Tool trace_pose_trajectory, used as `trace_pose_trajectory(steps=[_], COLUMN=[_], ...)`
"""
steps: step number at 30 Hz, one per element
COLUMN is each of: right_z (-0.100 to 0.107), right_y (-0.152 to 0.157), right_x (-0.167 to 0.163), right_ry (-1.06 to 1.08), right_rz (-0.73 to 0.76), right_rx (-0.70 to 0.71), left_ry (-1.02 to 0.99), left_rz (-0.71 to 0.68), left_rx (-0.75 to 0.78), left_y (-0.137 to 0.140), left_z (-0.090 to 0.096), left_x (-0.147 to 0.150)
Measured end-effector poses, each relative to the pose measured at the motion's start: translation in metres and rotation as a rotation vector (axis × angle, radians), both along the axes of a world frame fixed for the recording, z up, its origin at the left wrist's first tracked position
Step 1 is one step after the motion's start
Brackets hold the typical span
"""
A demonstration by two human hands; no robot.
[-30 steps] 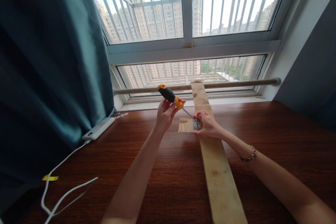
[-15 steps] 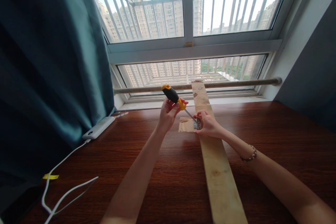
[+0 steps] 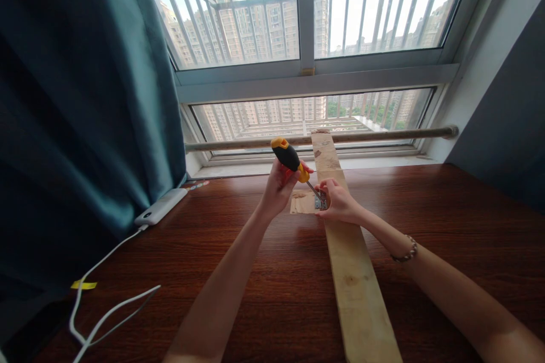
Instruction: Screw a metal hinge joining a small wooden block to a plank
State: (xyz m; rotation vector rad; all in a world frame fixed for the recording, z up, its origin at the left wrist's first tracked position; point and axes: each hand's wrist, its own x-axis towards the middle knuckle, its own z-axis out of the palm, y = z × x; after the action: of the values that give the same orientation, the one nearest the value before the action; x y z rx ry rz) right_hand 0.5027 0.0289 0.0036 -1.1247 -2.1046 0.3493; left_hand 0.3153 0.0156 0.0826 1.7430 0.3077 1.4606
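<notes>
My left hand [image 3: 279, 187] is closed around the lower part of a yellow-and-black screwdriver [image 3: 286, 155], which tilts with its handle up and to the left. Its shaft runs down to a small metal hinge [image 3: 320, 201]; the exact tip is hard to make out. Thumb and fingers of my right hand [image 3: 337, 202] pinch the hinge from the right. The hinge lies where a long wooden board [image 3: 352, 278] meets a short wood piece [image 3: 301, 202] on its left side.
Both wood pieces lie on a dark red-brown tabletop [image 3: 272, 295]. A white power bank [image 3: 160, 207] with a white cable [image 3: 113, 241] is at the left, beside a blue curtain [image 3: 102, 68]. Behind the table, a horizontal rail [image 3: 383, 136] crosses the barred window, near the board's far end.
My left hand and the screwdriver have shifted slightly right, and the handle stands a little steeper. My right hand stays at the hinge.
</notes>
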Motion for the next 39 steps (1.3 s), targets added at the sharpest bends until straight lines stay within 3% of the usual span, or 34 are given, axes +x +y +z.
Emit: trace_pose_trajectory(steps=[8, 16, 27, 35, 39], right_z=[0.001, 0.006, 0.003, 0.004, 0.004], right_y=[0.003, 0.009, 0.009, 0.007, 0.007], right_x=[0.002, 0.013, 0.015, 0.013, 0.013], right_ry=[0.01, -0.125, -0.051, -0.025, -0.028], right_rz=[0.015, 0.096, 0.101, 0.081, 0.072], right_rx=[-0.004, 0.079, 0.017, 0.035, 0.048], left_ry=[0.074, 0.037, 0.092, -0.041, -0.026], left_rz=[0.041, 0.083, 0.03, 0.089, 0.151], left_rx=[0.105, 0.065, 0.07, 0.022, -0.04], left_y=[-0.014, -0.006, -0.013, -0.016, -0.009], left_z=[0.006, 0.0, 0.004, -0.007, 0.0], left_x=[0.008, 0.005, 0.003, 0.026, 0.036])
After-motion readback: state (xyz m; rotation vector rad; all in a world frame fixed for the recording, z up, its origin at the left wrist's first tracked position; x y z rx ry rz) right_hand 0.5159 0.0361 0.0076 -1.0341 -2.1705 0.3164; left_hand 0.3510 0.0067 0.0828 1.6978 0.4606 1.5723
